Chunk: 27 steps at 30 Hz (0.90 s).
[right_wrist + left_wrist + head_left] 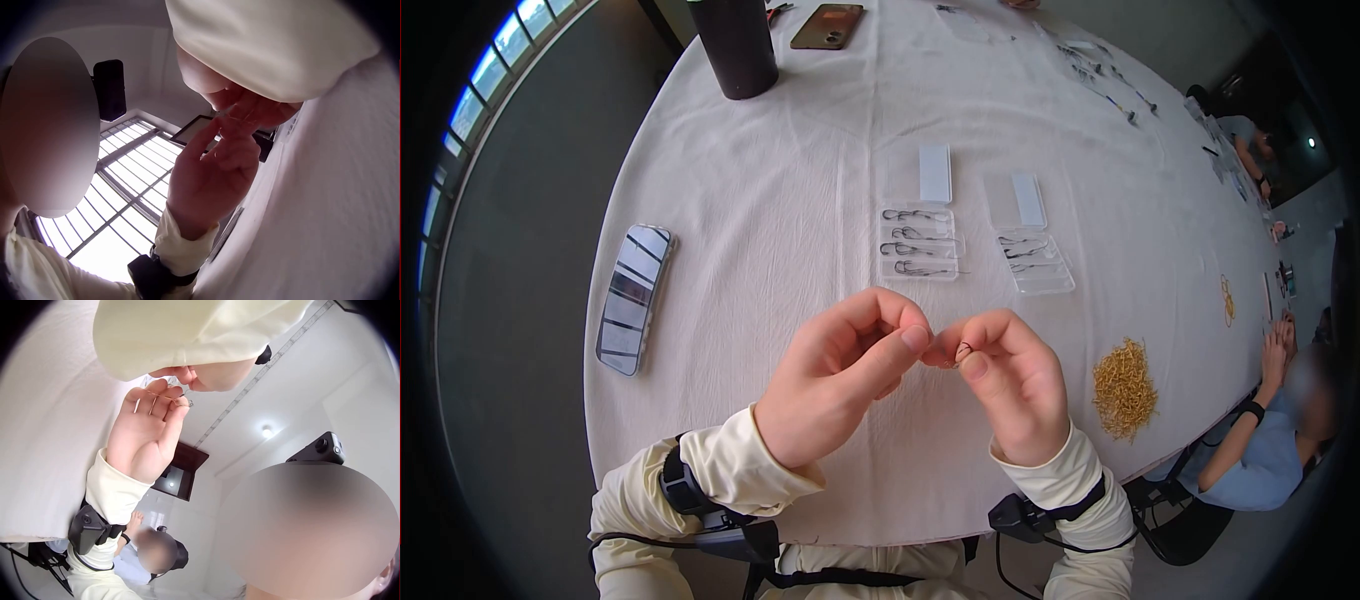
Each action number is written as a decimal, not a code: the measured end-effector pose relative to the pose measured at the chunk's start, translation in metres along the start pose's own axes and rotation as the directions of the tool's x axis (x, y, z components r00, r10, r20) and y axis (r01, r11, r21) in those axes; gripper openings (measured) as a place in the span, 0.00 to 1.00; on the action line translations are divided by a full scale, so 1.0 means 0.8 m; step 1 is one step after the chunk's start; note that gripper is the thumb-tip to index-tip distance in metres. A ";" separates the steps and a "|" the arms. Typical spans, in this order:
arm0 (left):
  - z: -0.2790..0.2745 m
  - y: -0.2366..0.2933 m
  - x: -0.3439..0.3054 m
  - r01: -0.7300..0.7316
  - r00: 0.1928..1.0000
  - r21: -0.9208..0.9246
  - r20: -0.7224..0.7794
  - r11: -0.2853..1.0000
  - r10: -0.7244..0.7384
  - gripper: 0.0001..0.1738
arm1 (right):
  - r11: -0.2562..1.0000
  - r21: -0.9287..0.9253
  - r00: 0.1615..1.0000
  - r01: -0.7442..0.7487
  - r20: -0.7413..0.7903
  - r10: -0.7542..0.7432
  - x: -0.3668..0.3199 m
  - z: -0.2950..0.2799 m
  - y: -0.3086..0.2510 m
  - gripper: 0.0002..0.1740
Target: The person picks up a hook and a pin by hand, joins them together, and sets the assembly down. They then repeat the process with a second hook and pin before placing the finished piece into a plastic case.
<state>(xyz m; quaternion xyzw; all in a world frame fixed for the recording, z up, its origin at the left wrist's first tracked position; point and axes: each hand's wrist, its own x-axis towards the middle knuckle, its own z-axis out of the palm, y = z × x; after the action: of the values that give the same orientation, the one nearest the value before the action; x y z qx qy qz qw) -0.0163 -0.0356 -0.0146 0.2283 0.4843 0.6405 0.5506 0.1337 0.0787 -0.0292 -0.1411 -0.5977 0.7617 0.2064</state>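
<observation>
Both hands meet above the cloth in the head view. My right hand [1020, 385] pinches a small dark looped hook [963, 350] between thumb and index finger. In the left wrist view a thin golden wire [164, 397] crosses the fingers of my right hand [140, 434]. The thumb of my left hand [835, 375] presses on its index finger beside the right fingertips; a fine strand [235, 117] shows by the fingertips in the right wrist view, where my left hand [215, 178] is curled. The fingers hide most of what the left pinch holds.
Two clear boxes with dark hooks, one [918, 243] and another [1035, 262], lie beyond the hands. Golden pieces [1125, 390] are piled right. A phone [635, 300] lies left; a dark cup [733, 50] and another phone [827, 27] are farther back. A person [1265, 460] sits right.
</observation>
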 end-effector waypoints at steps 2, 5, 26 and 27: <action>0.002 0.000 0.000 -0.019 1.000 0.013 0.006 1.000 0.019 0.06 | 0.999 -0.053 1.000 -0.009 -0.027 0.007 -0.001 0.002 0.001 0.06; 0.002 0.001 0.000 -0.050 0.999 0.041 0.023 0.998 0.049 0.06 | 0.980 -0.197 0.999 0.000 -0.039 -0.008 -0.002 0.002 -0.001 0.04; -0.003 0.002 -0.002 -0.083 0.996 0.298 0.048 0.951 0.072 0.05 | 0.750 -0.607 0.955 0.263 0.051 -0.293 0.006 -0.002 -0.008 0.07; -0.003 0.002 -0.002 -0.085 0.996 0.310 0.054 0.947 0.072 0.05 | 0.750 -0.607 0.955 0.263 0.050 -0.293 0.006 -0.003 -0.008 0.07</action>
<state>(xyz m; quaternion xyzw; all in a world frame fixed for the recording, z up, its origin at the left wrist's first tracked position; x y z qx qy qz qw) -0.0185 -0.0377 -0.0141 0.3449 0.5583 0.5725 0.4915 0.1314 0.0843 -0.0231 -0.1276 -0.8193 0.4865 0.2754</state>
